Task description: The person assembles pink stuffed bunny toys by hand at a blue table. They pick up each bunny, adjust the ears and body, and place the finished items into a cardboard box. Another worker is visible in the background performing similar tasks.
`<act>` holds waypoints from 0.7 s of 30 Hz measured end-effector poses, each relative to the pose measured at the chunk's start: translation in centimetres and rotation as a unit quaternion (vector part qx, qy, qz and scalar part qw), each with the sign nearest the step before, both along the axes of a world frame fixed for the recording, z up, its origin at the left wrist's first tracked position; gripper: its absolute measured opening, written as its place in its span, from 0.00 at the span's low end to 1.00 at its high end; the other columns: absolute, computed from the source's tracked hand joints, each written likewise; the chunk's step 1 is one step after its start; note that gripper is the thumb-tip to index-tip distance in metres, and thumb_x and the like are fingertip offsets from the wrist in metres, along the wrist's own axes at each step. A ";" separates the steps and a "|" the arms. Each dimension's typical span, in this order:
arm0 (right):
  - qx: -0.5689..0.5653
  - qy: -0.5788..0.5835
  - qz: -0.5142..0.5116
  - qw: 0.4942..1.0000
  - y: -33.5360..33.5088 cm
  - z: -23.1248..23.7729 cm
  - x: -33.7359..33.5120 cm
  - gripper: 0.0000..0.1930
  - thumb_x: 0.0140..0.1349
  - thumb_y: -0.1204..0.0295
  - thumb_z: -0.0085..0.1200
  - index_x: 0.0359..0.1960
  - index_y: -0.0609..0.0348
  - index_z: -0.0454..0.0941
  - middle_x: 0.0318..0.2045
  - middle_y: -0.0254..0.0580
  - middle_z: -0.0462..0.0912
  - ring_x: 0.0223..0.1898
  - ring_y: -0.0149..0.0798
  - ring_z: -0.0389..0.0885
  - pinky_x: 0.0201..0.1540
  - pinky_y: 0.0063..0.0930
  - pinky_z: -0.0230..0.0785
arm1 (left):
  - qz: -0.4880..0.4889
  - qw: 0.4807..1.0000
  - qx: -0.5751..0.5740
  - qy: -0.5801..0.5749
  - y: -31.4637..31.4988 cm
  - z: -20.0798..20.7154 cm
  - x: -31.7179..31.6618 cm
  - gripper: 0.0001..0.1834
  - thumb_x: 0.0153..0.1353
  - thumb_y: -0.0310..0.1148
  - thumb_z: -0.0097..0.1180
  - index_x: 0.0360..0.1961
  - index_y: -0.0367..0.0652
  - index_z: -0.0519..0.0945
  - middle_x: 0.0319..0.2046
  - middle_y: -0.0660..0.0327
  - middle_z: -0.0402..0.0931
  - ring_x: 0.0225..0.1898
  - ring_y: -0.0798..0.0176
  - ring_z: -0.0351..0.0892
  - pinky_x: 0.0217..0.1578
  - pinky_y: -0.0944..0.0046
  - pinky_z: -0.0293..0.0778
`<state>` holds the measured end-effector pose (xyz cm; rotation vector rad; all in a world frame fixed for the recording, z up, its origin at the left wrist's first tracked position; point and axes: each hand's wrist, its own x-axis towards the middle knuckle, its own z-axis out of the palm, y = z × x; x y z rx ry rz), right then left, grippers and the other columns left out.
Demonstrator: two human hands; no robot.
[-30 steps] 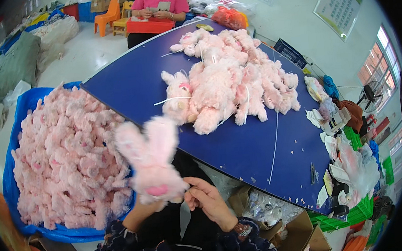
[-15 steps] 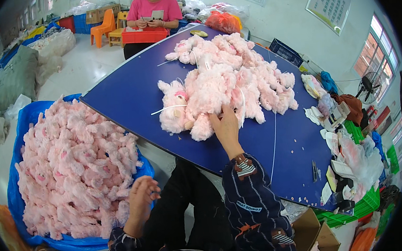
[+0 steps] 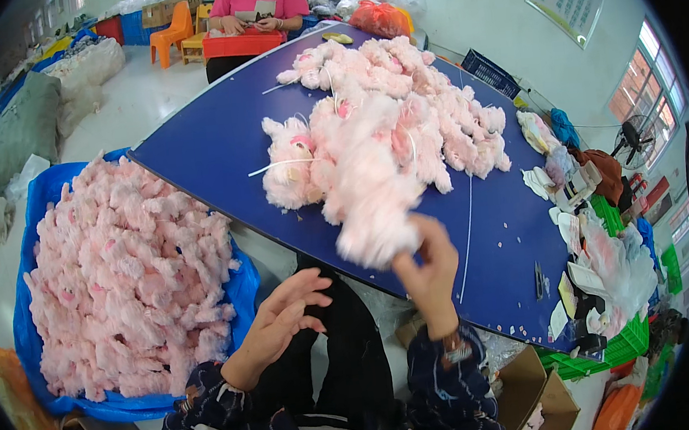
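My right hand (image 3: 431, 269) grips the near end of a pink plush toy (image 3: 371, 188), which is smeared by motion over the front edge of the blue table (image 3: 224, 152). To its left, my left hand (image 3: 284, 318) is held in the air above my lap, fingers apart and holding nothing. Beside the held toy lies another pink plush toy (image 3: 289, 162) with a white strip sticking out from it. A heap of similar pink plush toys (image 3: 469, 134) spreads behind, with several thin white strips among them.
At my left stands a blue-lined container (image 3: 248, 285) piled with pink plush toys (image 3: 128, 275). A small cutting tool (image 3: 539, 280) and scraps lie on the table's right side. Cloth pieces and plastic bags (image 3: 624, 272) crowd the right edge. Across the table a person (image 3: 261, 5) sits with a red tray (image 3: 243, 44).
My right hand has drawn a plush toy off the heap toward me. My left hand has risen and moved right toward it. The view has shifted slightly.
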<state>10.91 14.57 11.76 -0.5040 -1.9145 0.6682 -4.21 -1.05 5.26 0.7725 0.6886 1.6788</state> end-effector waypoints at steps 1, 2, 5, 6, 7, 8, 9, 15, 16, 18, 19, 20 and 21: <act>0.091 -0.069 0.007 0.993 -1.6 0.3 0.9 0.15 0.46 0.79 0.54 0.39 0.63 0.73 0.35 0.43 0.75 0.35 0.37 0.76 0.35 0.27 0.71 | -0.026 0.999 -0.007 -0.018 0.4 0.7 0.5 0.27 0.62 0.33 0.45 0.61 0.40 0.55 0.55 0.54 0.60 0.51 0.62 0.66 0.40 0.61 0.72; 0.174 -0.137 0.022 0.975 -3.2 0.1 1.5 0.16 0.43 0.80 0.55 0.38 0.62 0.75 0.36 0.45 0.75 0.36 0.42 0.76 0.36 0.30 0.71 | -0.046 0.998 -0.020 -0.039 0.6 1.1 0.9 0.30 0.62 0.33 0.45 0.63 0.41 0.50 0.58 0.55 0.56 0.54 0.62 0.63 0.41 0.60 0.72; 0.253 -0.242 0.102 0.931 -6.6 -1.9 1.9 0.13 0.42 0.77 0.51 0.34 0.60 0.75 0.40 0.45 0.73 0.38 0.44 0.74 0.40 0.31 0.70 | -0.054 0.993 -0.065 -0.087 1.2 -0.1 2.5 0.28 0.60 0.29 0.46 0.61 0.40 0.53 0.54 0.57 0.61 0.53 0.65 0.65 0.45 0.63 0.70; 0.242 -0.250 0.115 0.930 -7.2 -2.7 1.9 0.13 0.42 0.76 0.51 0.34 0.60 0.75 0.40 0.44 0.72 0.38 0.43 0.73 0.40 0.31 0.69 | -0.037 0.990 -0.082 -0.107 1.3 -1.2 3.0 0.27 0.60 0.28 0.47 0.59 0.39 0.55 0.52 0.57 0.63 0.51 0.66 0.66 0.45 0.64 0.70; 0.231 -0.258 0.128 0.929 -7.9 -3.4 2.0 0.13 0.42 0.76 0.51 0.34 0.60 0.75 0.40 0.44 0.72 0.39 0.43 0.73 0.40 0.31 0.69 | -0.022 0.990 -0.094 -0.105 1.3 -2.0 3.5 0.26 0.59 0.28 0.48 0.58 0.39 0.57 0.51 0.58 0.65 0.50 0.66 0.67 0.45 0.65 0.70; 0.223 -0.262 0.141 0.928 -8.4 -4.1 1.9 0.13 0.42 0.76 0.50 0.34 0.60 0.75 0.40 0.43 0.72 0.39 0.42 0.72 0.40 0.30 0.69 | -0.005 0.989 -0.105 -0.101 1.3 -2.6 3.8 0.25 0.59 0.28 0.48 0.57 0.39 0.59 0.49 0.59 0.67 0.48 0.66 0.69 0.45 0.66 0.69; 0.216 -0.262 0.152 0.928 -8.7 -5.0 1.8 0.14 0.42 0.76 0.50 0.35 0.61 0.74 0.40 0.42 0.72 0.39 0.41 0.72 0.39 0.29 0.69 | 0.012 0.989 -0.115 -0.096 1.2 -2.9 4.0 0.23 0.59 0.28 0.49 0.56 0.38 0.61 0.48 0.59 0.69 0.47 0.67 0.70 0.45 0.66 0.69; 0.185 -0.246 0.123 0.943 -9.9 -6.2 1.9 0.15 0.43 0.78 0.50 0.37 0.64 0.74 0.40 0.45 0.72 0.39 0.42 0.74 0.37 0.27 0.71 | 0.053 0.991 -0.112 -0.048 1.2 -3.0 3.7 0.19 0.57 0.28 0.52 0.50 0.38 0.68 0.43 0.61 0.72 0.43 0.68 0.71 0.43 0.67 0.69; 0.177 -0.233 0.109 0.950 -10.0 -6.5 2.0 0.15 0.43 0.79 0.52 0.37 0.64 0.74 0.40 0.45 0.73 0.38 0.42 0.75 0.36 0.27 0.71 | 0.058 0.991 -0.113 -0.044 1.3 -3.2 3.7 0.19 0.57 0.28 0.53 0.50 0.38 0.68 0.43 0.61 0.72 0.43 0.68 0.71 0.43 0.67 0.69; 0.160 -0.206 0.080 0.962 -10.4 -7.2 2.1 0.15 0.43 0.81 0.56 0.37 0.63 0.76 0.38 0.46 0.75 0.34 0.44 0.78 0.33 0.28 0.72 | 0.067 0.990 -0.117 -0.036 1.3 -3.6 3.7 0.19 0.56 0.28 0.54 0.49 0.37 0.69 0.42 0.61 0.72 0.43 0.69 0.71 0.43 0.68 0.69; 0.157 -0.197 0.067 0.965 -10.5 -7.3 2.1 0.15 0.43 0.81 0.58 0.37 0.64 0.75 0.37 0.45 0.75 0.33 0.43 0.78 0.32 0.27 0.72 | 0.077 0.991 -0.108 -0.028 1.2 -3.7 3.8 0.19 0.56 0.28 0.54 0.49 0.37 0.69 0.42 0.61 0.72 0.42 0.69 0.71 0.42 0.68 0.69; 0.153 -0.189 0.054 0.968 -10.6 -7.4 2.0 0.15 0.44 0.80 0.59 0.37 0.64 0.75 0.35 0.45 0.76 0.31 0.42 0.78 0.31 0.26 0.72 | 0.087 0.991 -0.098 -0.021 1.3 -3.7 3.9 0.19 0.55 0.28 0.55 0.49 0.37 0.69 0.42 0.61 0.72 0.42 0.69 0.71 0.42 0.68 0.69; 0.150 -0.181 0.041 0.971 -10.6 -7.5 1.8 0.15 0.44 0.79 0.60 0.37 0.65 0.75 0.34 0.45 0.77 0.29 0.41 0.79 0.29 0.25 0.72 | 0.097 0.991 -0.088 -0.013 1.3 -3.7 3.9 0.19 0.55 0.28 0.55 0.49 0.37 0.69 0.42 0.61 0.72 0.42 0.69 0.71 0.42 0.68 0.69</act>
